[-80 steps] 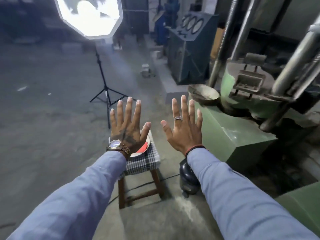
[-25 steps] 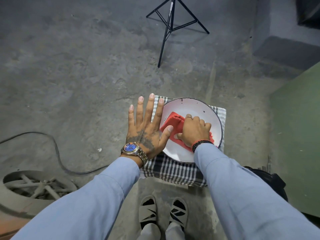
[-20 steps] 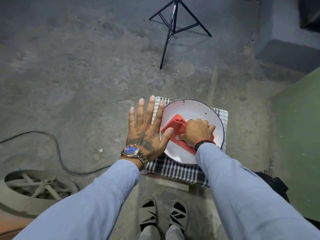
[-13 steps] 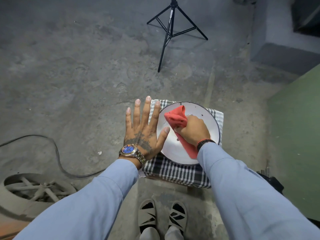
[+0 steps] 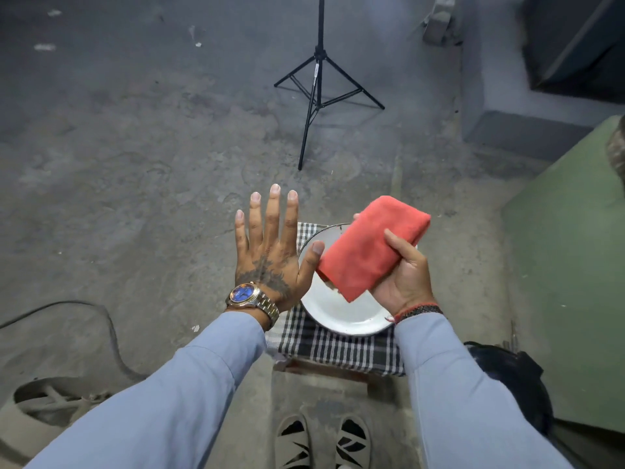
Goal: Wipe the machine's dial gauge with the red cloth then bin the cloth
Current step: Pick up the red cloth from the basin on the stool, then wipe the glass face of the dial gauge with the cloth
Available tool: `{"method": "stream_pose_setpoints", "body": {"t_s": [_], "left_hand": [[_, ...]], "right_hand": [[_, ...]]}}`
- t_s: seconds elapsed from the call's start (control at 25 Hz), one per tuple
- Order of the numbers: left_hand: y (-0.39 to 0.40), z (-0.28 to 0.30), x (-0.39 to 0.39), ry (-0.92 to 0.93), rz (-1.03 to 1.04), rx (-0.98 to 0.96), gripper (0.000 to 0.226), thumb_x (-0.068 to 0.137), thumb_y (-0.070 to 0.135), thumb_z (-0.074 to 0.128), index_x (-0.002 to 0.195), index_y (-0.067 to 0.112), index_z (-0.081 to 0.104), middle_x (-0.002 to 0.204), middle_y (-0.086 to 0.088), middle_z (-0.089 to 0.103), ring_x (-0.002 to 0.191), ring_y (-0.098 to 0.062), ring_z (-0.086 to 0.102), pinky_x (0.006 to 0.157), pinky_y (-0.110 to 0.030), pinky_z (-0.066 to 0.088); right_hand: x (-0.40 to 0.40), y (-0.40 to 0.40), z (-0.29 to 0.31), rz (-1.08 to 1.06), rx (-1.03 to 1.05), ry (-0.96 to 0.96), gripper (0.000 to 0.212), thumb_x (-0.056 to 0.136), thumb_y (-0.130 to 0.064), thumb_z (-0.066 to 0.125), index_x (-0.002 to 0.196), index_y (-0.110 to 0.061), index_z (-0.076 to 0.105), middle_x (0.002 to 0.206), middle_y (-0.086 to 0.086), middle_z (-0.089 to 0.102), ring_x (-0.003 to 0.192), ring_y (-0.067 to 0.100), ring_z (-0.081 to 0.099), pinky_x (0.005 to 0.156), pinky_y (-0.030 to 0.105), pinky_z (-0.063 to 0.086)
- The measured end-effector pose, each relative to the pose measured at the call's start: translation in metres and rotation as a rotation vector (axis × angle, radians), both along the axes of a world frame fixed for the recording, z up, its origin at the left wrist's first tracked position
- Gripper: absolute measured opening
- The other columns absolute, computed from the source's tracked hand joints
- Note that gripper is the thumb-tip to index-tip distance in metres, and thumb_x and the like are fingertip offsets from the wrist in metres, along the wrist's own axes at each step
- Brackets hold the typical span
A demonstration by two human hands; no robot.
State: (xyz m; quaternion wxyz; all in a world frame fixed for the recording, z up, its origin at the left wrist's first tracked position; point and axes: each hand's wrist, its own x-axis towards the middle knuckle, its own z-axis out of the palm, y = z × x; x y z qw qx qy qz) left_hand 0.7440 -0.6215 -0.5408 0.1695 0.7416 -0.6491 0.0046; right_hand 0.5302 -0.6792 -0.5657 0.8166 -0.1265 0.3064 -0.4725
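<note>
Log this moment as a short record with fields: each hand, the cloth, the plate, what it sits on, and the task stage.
right hand: holds the folded red cloth, lifted above the plate
left hand: empty, fingers spread flat, palm down
white plate: empty, on the checkered cloth over a stool
light stand: on the floor beyond
task stage: cloth picked up; dial gauge not in view, not yet wiped

Your right hand point(image 5: 402, 275) grips a coral-red cloth point(image 5: 368, 247) above a white plate point(image 5: 341, 313) with a dark rim. Under the plate lies a black-and-white checked fabric point(image 5: 334, 350). Your left hand point(image 5: 270, 255) bears a dark tattoo; its watch point(image 5: 248, 296) is gold and silver with a blue face. Your sleeves point(image 5: 189, 394) are pale blue. Right of the plate stands a green surface point(image 5: 568, 265).
</note>
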Motion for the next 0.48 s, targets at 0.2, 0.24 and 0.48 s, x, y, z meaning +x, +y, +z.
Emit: {"method": "stream_pose_setpoints", "body": {"t_s": [0.2,0.24,0.48], "left_hand": [[-0.019,0.042,0.001,0.030,0.010,-0.061,0.088,0.102,0.067,0.023,0.175,0.020,0.012,0.184,-0.007,0.006,0.169,-0.038,0.000,0.135,-0.063,-0.002],[-0.023,0.050,0.000,0.031,0.002,-0.076,0.088,0.102,0.068,0.023,0.175,0.019,0.013,0.184,-0.007,0.007,0.169,-0.039,0.001,0.134,-0.063,-0.002],[-0.028,0.073,-0.011,-0.003,-0.046,-0.108,0.088,0.102,0.067,0.022,0.175,0.017,0.014,0.183,-0.009,0.009,0.169,-0.041,0.004,0.134,-0.067,0.003]], "right_hand": [[-0.002,0.020,0.031,-0.094,0.008,-0.034,0.034,0.092,-0.013,0.060,0.112,-0.014,0.089,0.131,0.017,0.080,0.133,0.044,0.071,0.113,0.061,0.055],[-0.001,0.018,0.038,-0.091,0.055,-0.032,0.045,0.096,-0.009,0.048,0.114,-0.014,0.089,0.131,0.018,0.080,0.128,0.043,0.075,0.109,0.056,0.058],[0.003,0.012,0.059,-0.242,0.075,-0.105,0.022,0.108,-0.017,0.053,0.124,-0.009,0.065,0.100,0.005,0.075,0.096,0.025,0.078,0.092,0.043,0.066]]}}
